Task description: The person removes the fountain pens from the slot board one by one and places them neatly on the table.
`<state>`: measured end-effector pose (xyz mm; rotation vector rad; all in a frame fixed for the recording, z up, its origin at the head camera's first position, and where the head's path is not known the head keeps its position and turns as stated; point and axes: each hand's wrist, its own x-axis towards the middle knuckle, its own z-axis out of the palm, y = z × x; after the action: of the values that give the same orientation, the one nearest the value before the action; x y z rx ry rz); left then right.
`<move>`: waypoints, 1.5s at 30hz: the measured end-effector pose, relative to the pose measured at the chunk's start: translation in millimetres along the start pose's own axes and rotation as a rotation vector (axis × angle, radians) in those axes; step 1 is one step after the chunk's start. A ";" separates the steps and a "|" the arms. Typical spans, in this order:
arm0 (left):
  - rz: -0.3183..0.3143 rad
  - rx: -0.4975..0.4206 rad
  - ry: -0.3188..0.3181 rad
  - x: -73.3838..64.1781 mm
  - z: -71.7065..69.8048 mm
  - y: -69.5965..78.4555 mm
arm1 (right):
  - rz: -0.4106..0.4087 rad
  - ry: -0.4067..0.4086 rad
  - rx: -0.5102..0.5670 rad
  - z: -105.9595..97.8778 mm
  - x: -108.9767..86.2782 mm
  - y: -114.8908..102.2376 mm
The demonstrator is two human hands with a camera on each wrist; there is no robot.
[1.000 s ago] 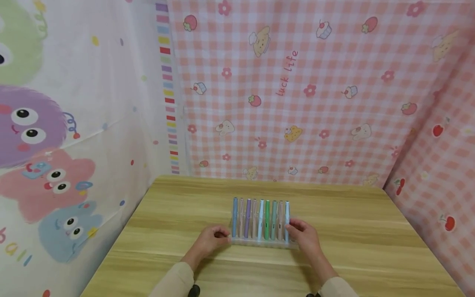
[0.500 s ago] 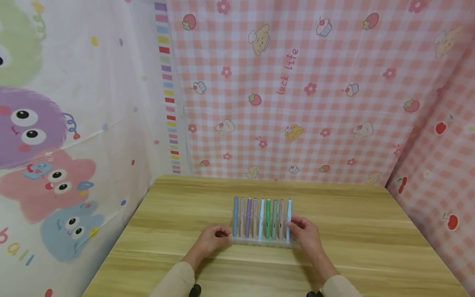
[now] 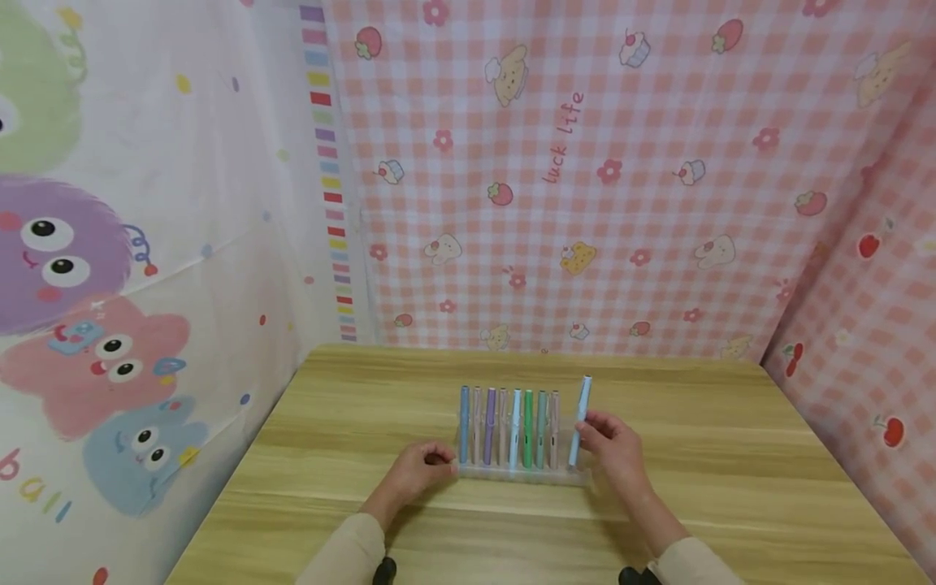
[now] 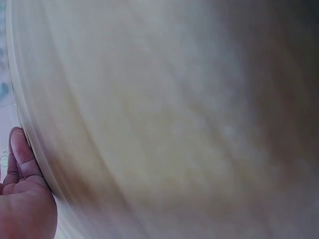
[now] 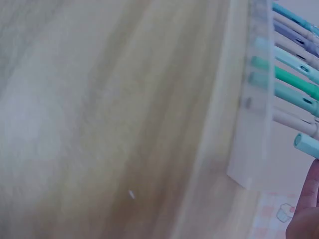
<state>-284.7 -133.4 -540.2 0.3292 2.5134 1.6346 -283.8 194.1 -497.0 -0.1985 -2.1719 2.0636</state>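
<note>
The right hand [image 3: 614, 447] pinches a light blue pen [image 3: 582, 411] around its middle, maybe so it won't slip; its bottom end hangs free below the fingers. The left hand [image 3: 418, 473] touches the clear holder [image 3: 512, 475], maybe keeping it still; I can't tell if those fingers pinch. Other pens [image 3: 517, 426] stand between both hands' fingers.

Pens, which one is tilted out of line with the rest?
The light blue pen in the right hand: it leans right, while the other eight stand parallel in the rack.
</note>
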 end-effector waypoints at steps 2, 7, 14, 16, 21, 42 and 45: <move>0.004 0.003 0.002 -0.2 -1.1 0.2 | -0.005 -0.001 0.024 -3.2 2.3 -3.1; 0.013 0.010 0.001 -0.7 -2.7 0.6 | 0.002 -0.013 0.057 -16.9 10.0 -7.9; 0.008 -0.001 -0.001 0.5 -0.6 2.3 | 0.025 -0.077 0.052 -39.2 18.7 -6.1; 0.002 -0.003 -0.001 0.7 0.0 2.3 | 0.028 -0.099 0.056 -43.8 21.6 -2.2; 0.000 0.002 0.002 0.6 0.6 1.2 | 0.063 -0.168 0.034 -53.9 30.9 11.3; 0.016 0.044 0.005 -0.1 0.5 3.7 | 0.250 -0.429 -0.049 -78.2 46.0 38.2; 0.009 0.044 0.011 1.0 0.0 1.9 | 0.258 -0.416 -0.048 -76.1 47.6 39.0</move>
<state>-285.4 -132.4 -538.4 0.3377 2.5626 1.5905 -316.1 279.8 -531.7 -0.0592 -2.5533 2.3696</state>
